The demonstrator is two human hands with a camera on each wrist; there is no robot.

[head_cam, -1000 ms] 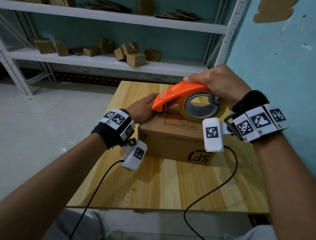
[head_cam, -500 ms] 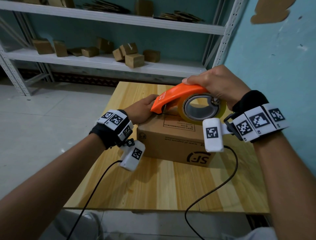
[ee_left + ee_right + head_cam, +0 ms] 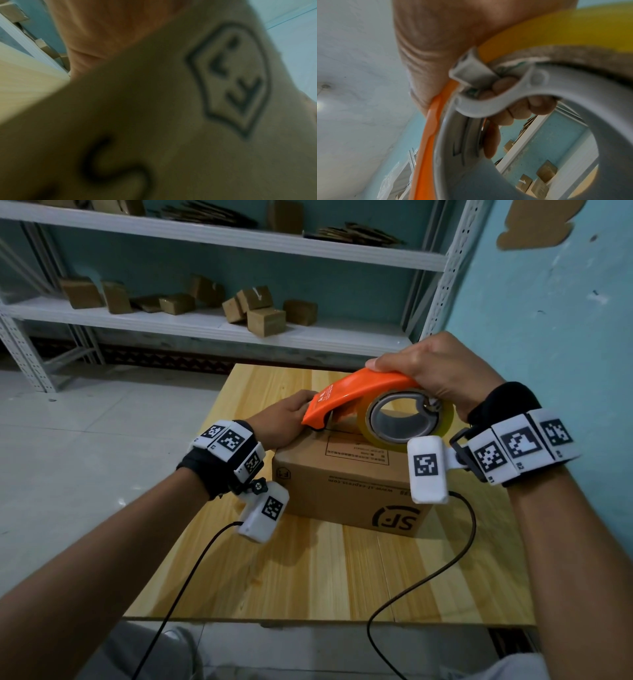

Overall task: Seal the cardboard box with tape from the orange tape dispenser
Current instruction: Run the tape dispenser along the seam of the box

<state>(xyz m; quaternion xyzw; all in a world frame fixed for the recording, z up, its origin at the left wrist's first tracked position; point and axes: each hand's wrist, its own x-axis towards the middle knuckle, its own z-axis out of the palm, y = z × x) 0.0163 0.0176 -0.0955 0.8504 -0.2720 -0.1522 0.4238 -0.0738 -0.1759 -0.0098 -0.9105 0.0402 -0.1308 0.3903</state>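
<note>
A brown cardboard box (image 3: 342, 484) with black print stands on the wooden table (image 3: 308, 577). My right hand (image 3: 442, 371) grips the orange tape dispenser (image 3: 359, 392) from above and holds it over the box top, nose down at the left end. Its yellowish tape roll (image 3: 442, 419) sits on a grey hub. In the right wrist view my fingers (image 3: 522, 108) curl through the hub beside the orange dispenser (image 3: 426, 148). My left hand (image 3: 281, 422) rests on the box's top left edge, fingertips hidden behind the dispenser's nose. The left wrist view is filled by the blurred box (image 3: 171, 121).
A white metal shelf (image 3: 205, 326) with several small cardboard boxes stands behind the table. A blue wall (image 3: 548, 320) runs close along the right side. Two black cables (image 3: 428, 577) trail from my wrists over the table's near edge. Tiled floor lies to the left.
</note>
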